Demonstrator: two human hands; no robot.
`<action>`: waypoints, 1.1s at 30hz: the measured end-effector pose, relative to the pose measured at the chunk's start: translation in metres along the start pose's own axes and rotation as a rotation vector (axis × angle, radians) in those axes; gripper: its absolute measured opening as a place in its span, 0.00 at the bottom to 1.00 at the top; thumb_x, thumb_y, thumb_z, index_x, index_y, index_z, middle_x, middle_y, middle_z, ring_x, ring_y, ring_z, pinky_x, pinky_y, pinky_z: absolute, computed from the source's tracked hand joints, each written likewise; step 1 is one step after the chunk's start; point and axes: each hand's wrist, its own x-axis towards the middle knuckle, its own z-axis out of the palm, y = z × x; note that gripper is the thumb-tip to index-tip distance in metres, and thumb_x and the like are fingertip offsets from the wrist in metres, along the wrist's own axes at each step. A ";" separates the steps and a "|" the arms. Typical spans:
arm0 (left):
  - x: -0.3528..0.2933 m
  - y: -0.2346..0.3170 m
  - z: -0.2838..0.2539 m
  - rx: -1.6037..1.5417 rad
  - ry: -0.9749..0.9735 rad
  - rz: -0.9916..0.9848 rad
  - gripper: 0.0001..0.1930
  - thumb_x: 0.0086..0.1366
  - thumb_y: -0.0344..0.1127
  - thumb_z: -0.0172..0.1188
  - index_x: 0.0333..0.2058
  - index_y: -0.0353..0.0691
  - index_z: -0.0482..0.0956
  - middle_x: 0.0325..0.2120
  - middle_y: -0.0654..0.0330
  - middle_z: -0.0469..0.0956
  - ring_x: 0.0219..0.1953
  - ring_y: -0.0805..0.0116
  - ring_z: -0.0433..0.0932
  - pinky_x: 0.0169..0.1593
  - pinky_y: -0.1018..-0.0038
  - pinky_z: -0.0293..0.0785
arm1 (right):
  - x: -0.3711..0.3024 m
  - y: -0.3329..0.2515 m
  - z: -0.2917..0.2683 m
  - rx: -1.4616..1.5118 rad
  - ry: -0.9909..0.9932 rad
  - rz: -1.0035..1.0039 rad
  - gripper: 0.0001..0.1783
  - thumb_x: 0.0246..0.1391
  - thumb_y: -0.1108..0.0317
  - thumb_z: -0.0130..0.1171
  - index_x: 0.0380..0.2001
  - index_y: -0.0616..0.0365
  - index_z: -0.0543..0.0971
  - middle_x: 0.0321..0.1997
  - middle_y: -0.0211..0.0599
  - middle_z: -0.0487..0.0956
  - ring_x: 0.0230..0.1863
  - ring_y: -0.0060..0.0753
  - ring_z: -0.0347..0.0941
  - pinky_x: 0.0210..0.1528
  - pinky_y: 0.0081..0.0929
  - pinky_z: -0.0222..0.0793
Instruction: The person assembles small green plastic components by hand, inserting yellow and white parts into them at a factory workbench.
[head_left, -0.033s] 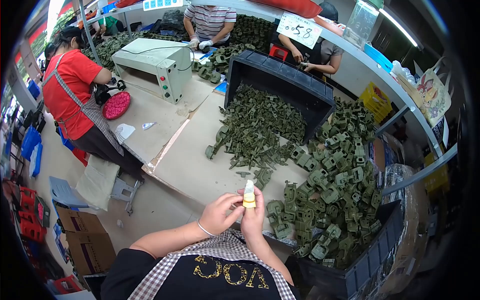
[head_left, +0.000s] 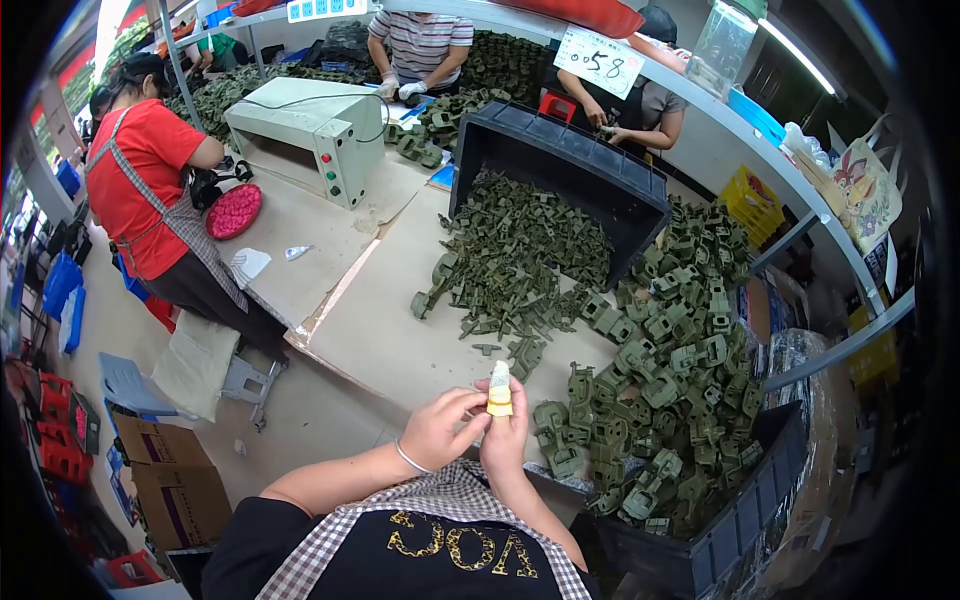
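Close in front of my chest, my two hands meet over the table's near edge. A small yellow-and-white tape wrap [head_left: 499, 398] stands upright at my right hand [head_left: 507, 443]; it looks wound around a digit, white at the tip and yellow below. My right fingers are bent closed behind it, and what they hold, if anything, is hidden. My left hand [head_left: 437, 425] comes from the left, its fingers pinched against the side of the yellow tape. Just beyond my hands lie dark green plastic parts [head_left: 525, 352], none of them touched.
A black crate [head_left: 570, 165] lies tipped, small green parts [head_left: 530, 240] spilling onto the table [head_left: 380, 330]. Larger green parts [head_left: 670, 350] heap at right, above another black crate [head_left: 740, 530]. A beige machine [head_left: 310, 135] stands far left. A person in red [head_left: 150, 190] works beside a pink-filled tray [head_left: 233, 211].
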 end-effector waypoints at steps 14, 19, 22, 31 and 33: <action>0.003 -0.014 0.001 0.274 -0.066 0.395 0.05 0.41 0.29 0.57 0.17 0.40 0.69 0.15 0.61 0.66 0.17 0.64 0.67 0.21 0.72 0.63 | 0.002 0.004 -0.010 -0.287 0.052 -0.096 0.12 0.49 0.77 0.49 0.39 0.63 0.69 0.34 0.36 0.72 0.35 0.21 0.68 0.38 0.19 0.67; -0.008 -0.019 0.002 0.204 -0.015 0.281 0.03 0.45 0.27 0.57 0.22 0.38 0.74 0.16 0.61 0.70 0.21 0.64 0.72 0.25 0.74 0.68 | 0.012 0.004 -0.028 -0.342 0.065 -0.081 0.08 0.48 0.79 0.49 0.34 0.64 0.71 0.30 0.31 0.72 0.29 0.18 0.69 0.30 0.16 0.68; -0.002 -0.012 -0.009 0.198 -0.041 0.165 0.08 0.48 0.28 0.58 0.30 0.39 0.74 0.24 0.59 0.72 0.26 0.64 0.73 0.28 0.73 0.70 | 0.012 0.005 -0.033 -0.532 0.032 -0.201 0.13 0.42 0.80 0.53 0.36 0.62 0.71 0.31 0.33 0.71 0.30 0.21 0.69 0.32 0.19 0.67; 0.015 -0.024 -0.007 -0.787 -0.017 -0.409 0.16 0.53 0.29 0.57 0.41 0.35 0.69 0.34 0.59 0.72 0.35 0.67 0.72 0.47 0.71 0.66 | 0.001 -0.013 -0.013 -0.729 -0.100 -0.357 0.28 0.37 0.74 0.61 0.46 0.61 0.65 0.42 0.41 0.66 0.42 0.33 0.66 0.45 0.26 0.64; 0.007 -0.021 -0.004 -1.246 -0.269 -0.611 0.11 0.57 0.31 0.54 0.39 0.35 0.69 0.30 0.61 0.73 0.34 0.71 0.73 0.43 0.76 0.69 | -0.001 -0.012 -0.010 -0.692 -0.125 -0.322 0.30 0.36 0.73 0.62 0.47 0.61 0.64 0.43 0.42 0.66 0.43 0.36 0.66 0.46 0.28 0.63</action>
